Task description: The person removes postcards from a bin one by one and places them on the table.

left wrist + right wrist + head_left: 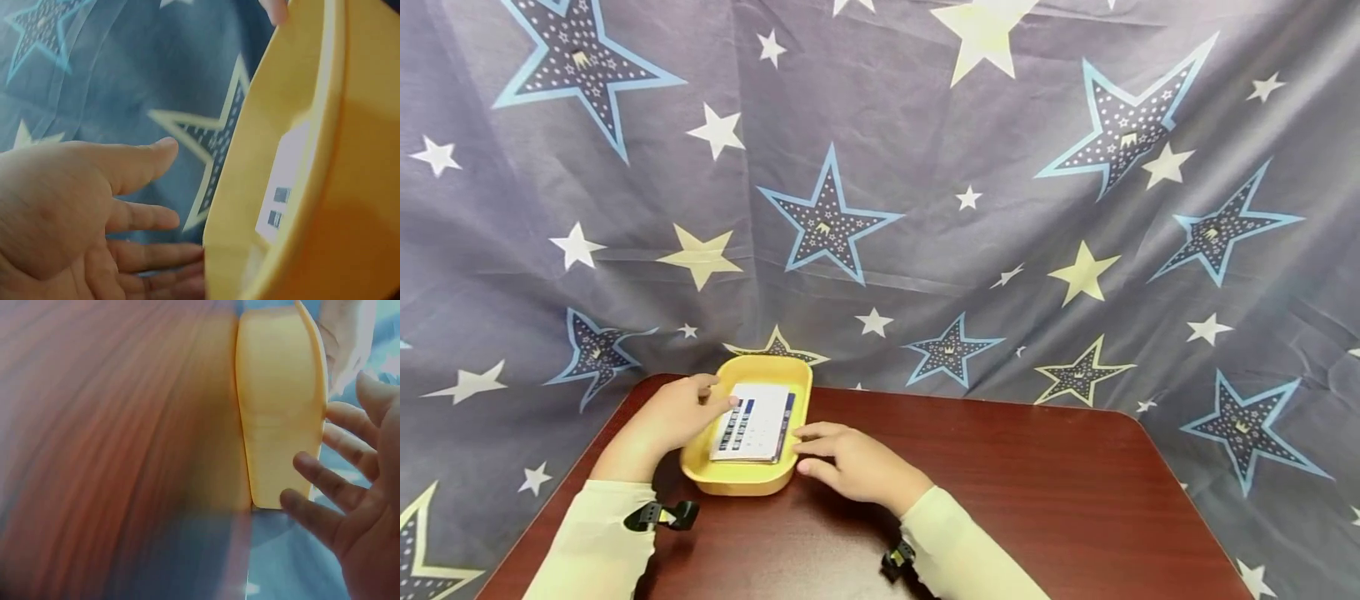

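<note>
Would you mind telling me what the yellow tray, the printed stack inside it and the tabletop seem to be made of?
Yellow tray: probably smooth moulded plastic, given its even colour and seamless rounded corners.
Printed stack: likely paper or card, being flat, white and printed; coating unclear.
Tabletop: glossy reddish-brown wood or wood-look laminate; streaks and reflected light fit both.

reddish-brown table [1030, 483], rounded far corners | grey star-printed curtain [898, 108], hanging behind
</note>
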`<state>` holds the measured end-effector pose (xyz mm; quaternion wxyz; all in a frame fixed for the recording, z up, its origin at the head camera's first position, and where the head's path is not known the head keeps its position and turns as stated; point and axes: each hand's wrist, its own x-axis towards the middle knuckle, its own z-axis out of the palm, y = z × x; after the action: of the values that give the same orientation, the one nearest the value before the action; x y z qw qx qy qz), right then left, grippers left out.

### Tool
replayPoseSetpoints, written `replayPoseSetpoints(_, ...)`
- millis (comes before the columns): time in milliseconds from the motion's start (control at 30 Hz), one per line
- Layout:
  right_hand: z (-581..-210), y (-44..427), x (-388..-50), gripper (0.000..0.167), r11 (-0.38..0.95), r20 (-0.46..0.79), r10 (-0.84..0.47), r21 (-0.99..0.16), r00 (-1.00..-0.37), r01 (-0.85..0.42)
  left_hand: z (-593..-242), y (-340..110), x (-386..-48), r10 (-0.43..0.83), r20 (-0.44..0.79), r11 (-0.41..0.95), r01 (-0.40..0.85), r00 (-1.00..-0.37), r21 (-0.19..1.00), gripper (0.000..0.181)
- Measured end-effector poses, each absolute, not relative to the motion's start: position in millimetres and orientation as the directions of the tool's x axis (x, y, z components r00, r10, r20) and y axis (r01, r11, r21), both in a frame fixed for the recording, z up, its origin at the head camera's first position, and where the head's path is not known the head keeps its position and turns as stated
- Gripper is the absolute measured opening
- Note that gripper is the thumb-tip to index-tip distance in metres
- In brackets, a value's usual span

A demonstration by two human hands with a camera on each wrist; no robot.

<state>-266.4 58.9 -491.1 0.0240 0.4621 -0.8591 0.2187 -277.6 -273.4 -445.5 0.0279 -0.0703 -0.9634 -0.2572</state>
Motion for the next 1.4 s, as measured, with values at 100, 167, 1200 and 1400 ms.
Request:
replayPoseSetpoints(100,-493,81,-270,0.031,0.447,0.319,-0.748,-0.407,-0.582,-0.797,-447,-255,-278,0.15,0.086,0.843,0.173,-0.985,0.509,0.06)
replayPoseSetpoints(167,-494,91,-274,0.023,0.432,0.368,-0.714,-0.438,-0.596,-0.788,-448,-244,-279,0.17,0.092,0.834,0.193,-0.981,0.516,0.053)
replayPoseSetpoints(1200,-507,202,-315,0.115,0.212,-0.123,-0.542,-0.977,-0.831,0.006,-529,-144,-294,0.038,-0.111,0.09,-0.107,-0.993,0.99,0.042)
replayPoseSetpoints(1400,-504,207,-316,0.119,0.211,-0.144,-0.56,-0.977,-0.816,0.027,-540,-143,-296,0.104,-0.226,-0.07,-0.234,-0.969,0.97,0.03)
